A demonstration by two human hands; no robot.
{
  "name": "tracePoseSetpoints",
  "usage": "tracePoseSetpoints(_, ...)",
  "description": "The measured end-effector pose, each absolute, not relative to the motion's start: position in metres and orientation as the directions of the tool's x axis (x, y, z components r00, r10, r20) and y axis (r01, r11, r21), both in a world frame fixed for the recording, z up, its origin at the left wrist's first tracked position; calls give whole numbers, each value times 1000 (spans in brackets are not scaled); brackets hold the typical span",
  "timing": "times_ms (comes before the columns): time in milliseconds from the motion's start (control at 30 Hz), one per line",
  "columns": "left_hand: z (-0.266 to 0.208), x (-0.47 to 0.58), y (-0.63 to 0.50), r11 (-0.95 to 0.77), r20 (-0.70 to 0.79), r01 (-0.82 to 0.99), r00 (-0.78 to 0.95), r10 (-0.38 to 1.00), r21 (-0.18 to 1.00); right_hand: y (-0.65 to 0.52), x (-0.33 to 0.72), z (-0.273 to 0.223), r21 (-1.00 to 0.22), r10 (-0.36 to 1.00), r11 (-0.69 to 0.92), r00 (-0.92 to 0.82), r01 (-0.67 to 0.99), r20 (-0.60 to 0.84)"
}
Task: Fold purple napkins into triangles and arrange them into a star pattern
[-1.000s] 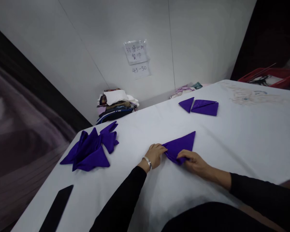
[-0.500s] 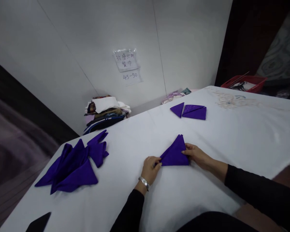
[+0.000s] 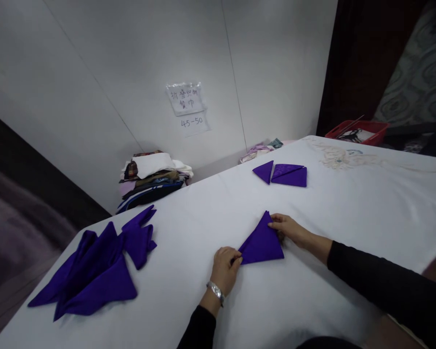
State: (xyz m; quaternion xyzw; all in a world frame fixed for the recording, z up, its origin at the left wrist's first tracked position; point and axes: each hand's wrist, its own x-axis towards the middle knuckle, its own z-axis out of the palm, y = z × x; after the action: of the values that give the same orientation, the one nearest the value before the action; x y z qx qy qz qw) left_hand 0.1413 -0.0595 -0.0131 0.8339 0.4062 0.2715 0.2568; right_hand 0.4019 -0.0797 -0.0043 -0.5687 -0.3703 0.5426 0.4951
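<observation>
A purple cloth napkin point(image 3: 263, 241), folded into a triangle, is on the white tablecloth between my two hands. My left hand point(image 3: 225, 267), with a silver band at the wrist, pinches its left corner. Along the upper right edge, near the top point, my right hand point(image 3: 288, 230) grips the napkin between thumb and fingers. Farther back lie two folded purple pieces, a small triangle point(image 3: 264, 171) and a flat four-sided one point(image 3: 289, 175). To the left spreads a loose heap of purple napkins point(image 3: 94, 276).
A stack of folded clothes point(image 3: 152, 179) stands against the wall past the table's far edge, with more cloth point(image 3: 256, 151) to its right. A red basket point(image 3: 378, 134) sits beyond the far right corner. Handwritten paper signs point(image 3: 187, 106) hang on the wall.
My right hand has slid up the napkin's right edge toward its top point, and the top layers now lie closer together. My left hand keeps its corner. The view has shifted slightly.
</observation>
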Motion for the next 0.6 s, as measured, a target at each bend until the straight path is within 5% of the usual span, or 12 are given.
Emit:
tracePoseSetpoints(400,1,143,-70,-593,187,609,598,780,526,-73,414,-15,-989,983,-144,117,-13,-145)
tracePoseSetpoints(600,-5,141,-69,-561,206,588,561,802,582,-72,414,-3,-991,982,-132,140,25,-127)
